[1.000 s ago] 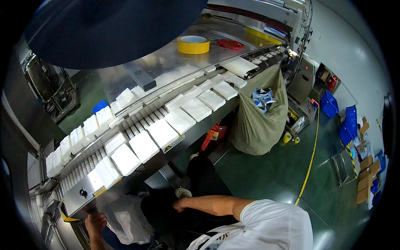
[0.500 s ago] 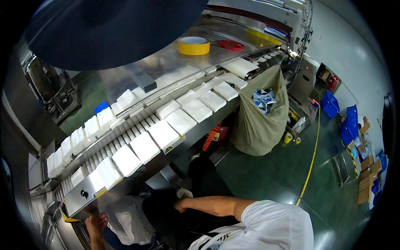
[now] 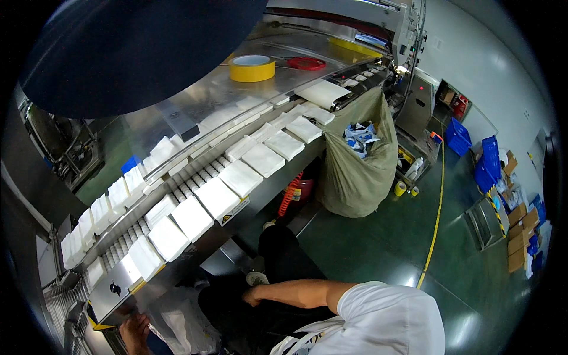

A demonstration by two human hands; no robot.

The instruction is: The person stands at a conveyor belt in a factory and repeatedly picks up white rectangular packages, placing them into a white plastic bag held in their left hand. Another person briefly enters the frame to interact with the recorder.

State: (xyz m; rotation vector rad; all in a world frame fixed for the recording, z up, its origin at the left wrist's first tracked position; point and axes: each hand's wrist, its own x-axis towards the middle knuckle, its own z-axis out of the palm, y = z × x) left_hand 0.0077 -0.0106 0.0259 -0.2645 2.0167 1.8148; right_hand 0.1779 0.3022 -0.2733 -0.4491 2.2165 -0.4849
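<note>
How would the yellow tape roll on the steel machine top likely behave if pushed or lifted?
The yellow tape roll lies flat on the steel top, so it would probably slide, not roll. As a hollow ring, it likely lifts lightly and stays rigid.

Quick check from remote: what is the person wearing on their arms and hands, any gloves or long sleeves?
No gloves show: both the left hand and the right hand are bare. The right forearm is uncovered up to a short white sleeve at the upper arm, part of a white top. No watch, band or marking shows. The left arm is mostly out of view, so its sleeve cannot be told.
</note>
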